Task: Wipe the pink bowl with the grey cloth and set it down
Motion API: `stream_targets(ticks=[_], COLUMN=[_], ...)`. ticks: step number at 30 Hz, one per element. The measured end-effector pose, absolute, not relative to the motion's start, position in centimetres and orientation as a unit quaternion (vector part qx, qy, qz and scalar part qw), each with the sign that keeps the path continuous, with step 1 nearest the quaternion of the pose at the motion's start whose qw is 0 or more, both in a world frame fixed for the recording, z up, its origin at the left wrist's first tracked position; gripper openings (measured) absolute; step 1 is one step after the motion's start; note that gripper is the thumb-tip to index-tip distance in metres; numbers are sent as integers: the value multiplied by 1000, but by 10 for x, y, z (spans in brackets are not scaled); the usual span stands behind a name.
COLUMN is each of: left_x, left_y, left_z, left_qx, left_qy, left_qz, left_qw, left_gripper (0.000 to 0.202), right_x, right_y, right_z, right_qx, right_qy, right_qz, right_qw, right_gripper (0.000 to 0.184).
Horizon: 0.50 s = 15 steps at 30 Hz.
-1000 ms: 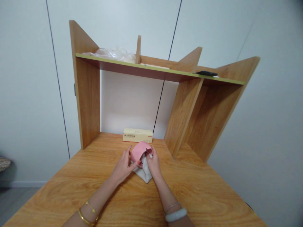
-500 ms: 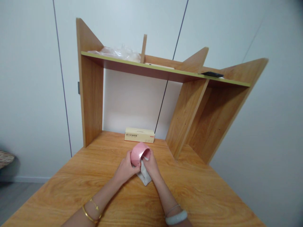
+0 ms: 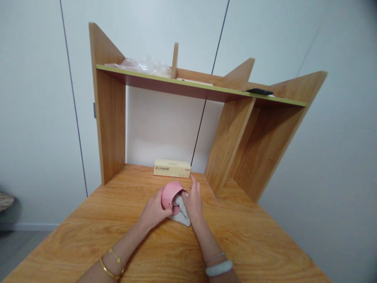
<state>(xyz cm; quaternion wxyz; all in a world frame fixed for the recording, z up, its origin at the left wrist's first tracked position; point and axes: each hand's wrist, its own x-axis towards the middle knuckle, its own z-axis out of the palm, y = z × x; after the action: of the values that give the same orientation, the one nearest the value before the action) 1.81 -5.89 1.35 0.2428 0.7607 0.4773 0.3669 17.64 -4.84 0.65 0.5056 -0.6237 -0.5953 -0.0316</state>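
A glossy pink bowl (image 3: 170,193) is tilted on its side above the desk, its opening facing right and toward me. My left hand (image 3: 155,209) grips it from the left, thumb at the near rim. A light grey cloth (image 3: 183,214) is tucked partly into the opening, and its loose end hangs below. My right hand (image 3: 193,200) presses the cloth at the bowl's right rim; one or more fingers stick out upward toward the box, while the thumb side is partly hidden in the bowl.
A cream cardboard box (image 3: 172,169) with printed lettering lies at the back of the wooden desk (image 3: 123,220). Above it runs a wooden shelf unit (image 3: 235,141). Clear plastic wrapping (image 3: 144,66) and a dark flat object (image 3: 259,91) rest on the shelf.
My right hand has shifted right and up slightly, its fingers now extended outside the bowl. More of the cloth shows in the opening, and the bowl has turned a little.
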Motion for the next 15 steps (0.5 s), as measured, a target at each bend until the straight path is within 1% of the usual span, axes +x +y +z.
stream_targets(ticks=[3, 6, 10, 12, 15], left_x=[19, 19, 18, 17, 16], left_y=[-59, -58, -54, -53, -53], left_z=[13, 12, 12, 12, 13], left_qx=[758, 754, 746, 743, 741], left_qy=[484, 485, 495, 504, 506], left_qz=[369, 379, 384, 378, 376], left_qw=[235, 230, 226, 226, 232], left_gripper=[61, 60, 59, 59, 60], right_x=[177, 178, 177, 176, 176], right_y=[-48, -47, -45, -44, -41], right_z=[6, 4, 2, -1, -10], right_qx=[-642, -676, -703, -693, -662], right_qy=[-581, -570, -569, -586, -614], right_qz=[-26, -5, 62, 96, 138], right_qw=[500, 468, 422, 408, 406], right_gripper=[61, 62, 65, 72, 88])
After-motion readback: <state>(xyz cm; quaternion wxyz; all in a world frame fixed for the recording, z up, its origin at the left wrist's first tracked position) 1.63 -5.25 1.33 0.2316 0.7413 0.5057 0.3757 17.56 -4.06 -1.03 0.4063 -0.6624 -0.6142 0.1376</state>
